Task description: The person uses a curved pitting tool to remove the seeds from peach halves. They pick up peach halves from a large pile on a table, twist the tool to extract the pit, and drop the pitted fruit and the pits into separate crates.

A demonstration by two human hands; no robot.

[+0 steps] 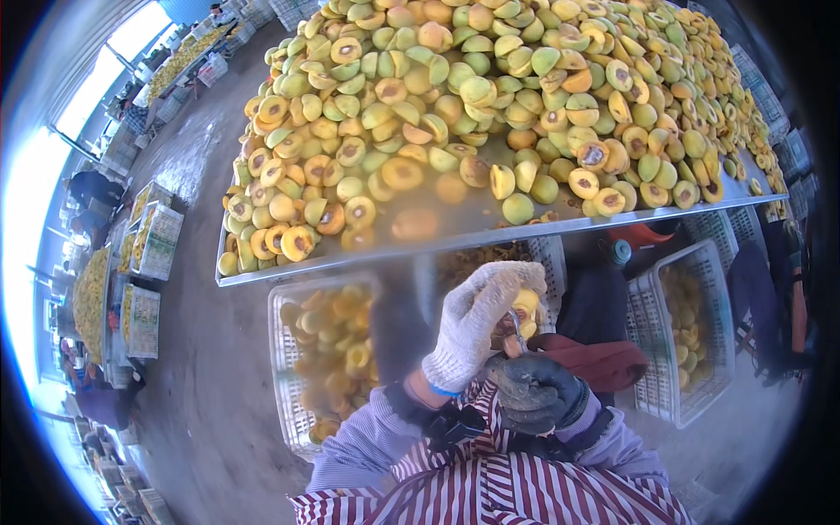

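My left hand [472, 325], in a whitish knitted glove, is closed around a yellow halved fruit [526, 308], probably a peach. A dark, grimy glove covers my right hand [535, 390], which grips a small pitting tool [516, 331] with a curved metal loop. The loop touches the brown middle of the fruit. Both hands are close together in front of my striped apron. Beyond them stands a metal-edged table [420, 248] heaped with halved yellow-green fruit [394, 118], many with brown pit centres showing.
A white plastic crate [279, 367] of fruit halves stands at my left, and another crate [722, 341] at the right. Beneath the table edge is a crate [551, 262] with brown scraps. A person's dark-clothed legs [755, 289] show at far right. More people and fruit tables line the left.
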